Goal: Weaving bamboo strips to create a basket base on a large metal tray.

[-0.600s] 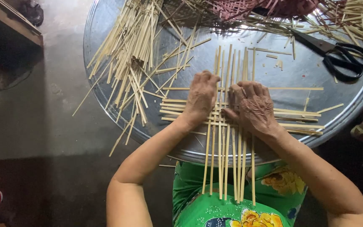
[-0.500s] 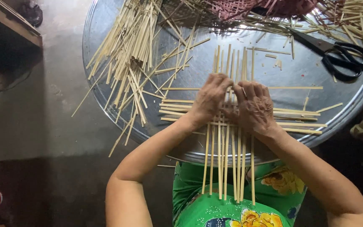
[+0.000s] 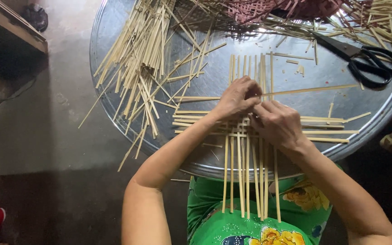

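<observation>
Your left hand (image 3: pixel 237 97) and right hand (image 3: pixel 275 122) meet over the middle of a half-woven mat of pale strips (image 3: pixel 250 131), which lies on the near part of a round metal tray (image 3: pixel 196 154). Your left hand's fingers are curled down and pinch a long crosswise strip (image 3: pixel 314 90) that runs out to the right; your right hand lies half closed on the crossing strips just beside it, fingertips touching the left hand, pressing the weave down. The mat's upright strips stick out past the tray's near rim, over your lap in green flowered cloth (image 3: pixel 232 227). The crosswise strips reach out left and right of your hands.

A loose heap of strips (image 3: pixel 137 68) lies on the tray's left part, some hanging over its rim. Black-handled scissors (image 3: pixel 364 61) lie at the far right, well apart from your hands. A piece of reddish woven work (image 3: pixel 268 9) sits at the far edge. The tray stands over a grey floor (image 3: pixel 46 127).
</observation>
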